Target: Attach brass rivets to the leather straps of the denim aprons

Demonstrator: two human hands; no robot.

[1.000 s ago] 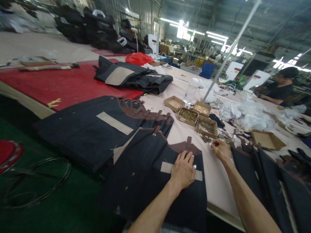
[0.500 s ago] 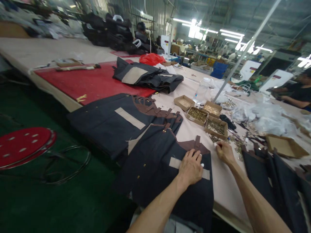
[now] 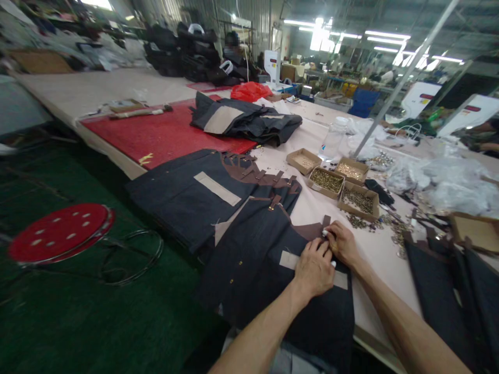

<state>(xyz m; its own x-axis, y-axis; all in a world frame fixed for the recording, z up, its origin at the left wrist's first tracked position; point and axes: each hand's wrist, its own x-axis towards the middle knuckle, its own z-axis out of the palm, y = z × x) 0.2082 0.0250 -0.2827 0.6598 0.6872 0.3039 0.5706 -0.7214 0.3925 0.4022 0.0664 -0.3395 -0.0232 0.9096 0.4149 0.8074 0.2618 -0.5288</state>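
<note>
A dark cloth panel (image 3: 257, 254) with a brown trimmed edge and a pale strip lies over the table's near edge. My left hand (image 3: 315, 266) rests on it, fingers spread over the pale strip and reaching to the base of a brown tab (image 3: 326, 221). My right hand (image 3: 342, 243) is at that tab, thumb and fingers pinched together beside the left fingertips. Whatever small thing it pinches is hidden. White coverings show on some fingertips. Beside this panel lies a stack of similar dark panels (image 3: 183, 192) with brown tabs.
Small cardboard boxes of metal fasteners (image 3: 326, 182) stand beyond my hands, with loose fasteners (image 3: 356, 222) spilled nearby. A clear bottle (image 3: 334, 139) and a slanting metal pole (image 3: 405, 78) stand behind. More dark panels (image 3: 432, 280) lie right. A red stool (image 3: 62, 231) stands left.
My right hand has moved left from beside the loose fasteners to the brown tab, meeting my left hand. My left hand stays on the panel. The view has shifted slightly.
</note>
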